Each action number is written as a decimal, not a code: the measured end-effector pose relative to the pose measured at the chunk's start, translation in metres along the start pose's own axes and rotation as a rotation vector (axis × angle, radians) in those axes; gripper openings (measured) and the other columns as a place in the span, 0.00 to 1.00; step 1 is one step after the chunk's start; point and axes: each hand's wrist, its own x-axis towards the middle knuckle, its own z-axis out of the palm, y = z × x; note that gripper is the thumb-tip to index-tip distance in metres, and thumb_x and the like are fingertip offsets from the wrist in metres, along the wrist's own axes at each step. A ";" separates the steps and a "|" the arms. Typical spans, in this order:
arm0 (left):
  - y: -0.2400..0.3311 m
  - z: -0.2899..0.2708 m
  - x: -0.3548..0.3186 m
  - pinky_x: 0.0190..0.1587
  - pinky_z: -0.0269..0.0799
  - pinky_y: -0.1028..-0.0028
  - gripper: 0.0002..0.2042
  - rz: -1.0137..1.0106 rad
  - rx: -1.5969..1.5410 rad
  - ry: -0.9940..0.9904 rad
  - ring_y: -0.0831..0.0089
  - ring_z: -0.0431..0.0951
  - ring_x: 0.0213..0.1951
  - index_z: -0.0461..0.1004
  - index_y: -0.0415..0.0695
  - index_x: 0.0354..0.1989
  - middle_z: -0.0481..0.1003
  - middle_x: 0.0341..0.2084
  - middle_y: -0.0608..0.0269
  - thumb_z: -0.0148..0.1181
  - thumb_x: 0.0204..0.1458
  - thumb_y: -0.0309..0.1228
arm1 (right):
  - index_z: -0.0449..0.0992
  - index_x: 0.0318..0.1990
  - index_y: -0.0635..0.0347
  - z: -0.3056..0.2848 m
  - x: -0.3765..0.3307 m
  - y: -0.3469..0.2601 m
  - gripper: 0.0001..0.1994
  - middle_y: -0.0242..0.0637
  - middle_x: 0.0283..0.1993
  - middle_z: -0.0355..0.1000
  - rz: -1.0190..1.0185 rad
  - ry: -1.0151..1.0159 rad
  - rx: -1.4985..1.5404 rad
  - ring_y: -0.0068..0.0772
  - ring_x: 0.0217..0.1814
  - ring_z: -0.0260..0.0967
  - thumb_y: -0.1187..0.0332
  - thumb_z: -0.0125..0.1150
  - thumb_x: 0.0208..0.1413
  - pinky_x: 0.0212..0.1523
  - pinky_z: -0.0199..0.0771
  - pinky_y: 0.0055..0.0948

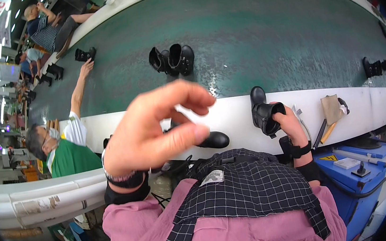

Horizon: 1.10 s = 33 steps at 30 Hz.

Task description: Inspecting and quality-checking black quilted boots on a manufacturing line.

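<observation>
My left hand (151,127) is raised close to the camera, its fingers curved and apart from the thumb, with nothing in it. Behind it, partly hidden, a black boot (215,140) lies on the white ledge (230,116). My right hand (290,126) grips another black boot (265,112) by its shaft opening, the toe pointing away from me. That boot rests on or just above the ledge; I cannot tell which. A pair of black buckled boots (182,59) stands on the green belt beyond my left hand.
A co-worker (70,151) at left reaches to a boot (84,54) on the green belt (249,28). Right of my right hand lie a brown cloth (331,108) and tools with black and yellow handles (327,132). A blue machine (351,174) stands lower right, white pipes (49,196) lower left.
</observation>
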 end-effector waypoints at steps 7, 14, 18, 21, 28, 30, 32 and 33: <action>-0.092 0.007 -0.028 0.60 0.59 0.60 0.27 -0.045 0.745 -0.047 0.51 0.63 0.59 0.67 0.42 0.53 0.67 0.53 0.48 0.58 0.38 0.18 | 0.71 0.47 0.66 0.003 -0.002 -0.002 0.20 0.35 0.38 0.72 -0.013 0.045 -0.008 0.27 0.42 0.68 0.74 0.47 0.43 0.45 0.66 0.24; -0.201 0.026 -0.036 0.55 0.64 0.60 0.22 -0.077 0.830 0.068 0.50 0.67 0.54 0.71 0.47 0.44 0.70 0.48 0.49 0.62 0.35 0.20 | 0.70 0.50 0.68 -0.005 0.003 -0.001 0.21 0.34 0.41 0.72 0.015 -0.057 -0.047 0.26 0.45 0.68 0.76 0.47 0.45 0.48 0.66 0.24; -0.208 0.028 -0.032 0.31 0.69 0.61 0.11 -0.144 0.843 0.091 0.54 0.76 0.30 0.71 0.43 0.31 0.75 0.23 0.52 0.64 0.39 0.29 | 0.70 0.51 0.68 -0.005 0.004 -0.001 0.21 0.35 0.41 0.72 0.046 -0.058 -0.022 0.27 0.44 0.69 0.76 0.46 0.46 0.47 0.68 0.25; -0.205 0.038 -0.030 0.29 0.68 0.62 0.11 -0.124 0.707 0.190 0.51 0.75 0.25 0.71 0.40 0.28 0.72 0.18 0.49 0.65 0.40 0.32 | 0.69 0.52 0.68 -0.004 0.002 -0.002 0.21 0.36 0.41 0.72 0.033 -0.050 -0.007 0.26 0.42 0.69 0.76 0.46 0.48 0.45 0.69 0.25; -0.210 0.087 -0.026 0.20 0.61 0.72 0.11 -0.173 0.352 0.496 0.74 0.64 0.15 0.66 0.37 0.22 0.64 0.11 0.56 0.63 0.46 0.28 | 0.69 0.54 0.69 0.015 -0.006 0.002 0.21 0.37 0.45 0.72 -0.095 -0.049 -0.159 0.26 0.47 0.68 0.78 0.45 0.49 0.50 0.66 0.24; -0.216 0.099 -0.020 0.20 0.60 0.73 0.12 -0.175 0.307 0.541 0.77 0.62 0.15 0.65 0.37 0.22 0.62 0.11 0.58 0.63 0.46 0.28 | 0.68 0.54 0.69 0.023 -0.009 0.005 0.21 0.37 0.45 0.72 -0.066 -0.068 -0.118 0.26 0.47 0.68 0.78 0.45 0.50 0.50 0.66 0.24; -0.221 0.109 -0.011 0.22 0.64 0.66 0.11 -0.178 0.258 0.593 0.57 0.70 0.18 0.64 0.37 0.23 0.67 0.15 0.49 0.61 0.46 0.28 | 0.68 0.55 0.69 0.032 -0.011 0.008 0.21 0.38 0.46 0.72 -0.045 -0.082 -0.113 0.26 0.48 0.68 0.79 0.45 0.51 0.51 0.66 0.24; -0.224 0.112 -0.007 0.22 0.63 0.68 0.11 -0.145 0.281 0.583 0.58 0.68 0.17 0.64 0.37 0.24 0.67 0.16 0.47 0.61 0.46 0.28 | 0.68 0.55 0.68 0.038 -0.011 0.010 0.21 0.38 0.47 0.72 -0.063 -0.092 -0.121 0.26 0.49 0.68 0.79 0.46 0.51 0.52 0.66 0.24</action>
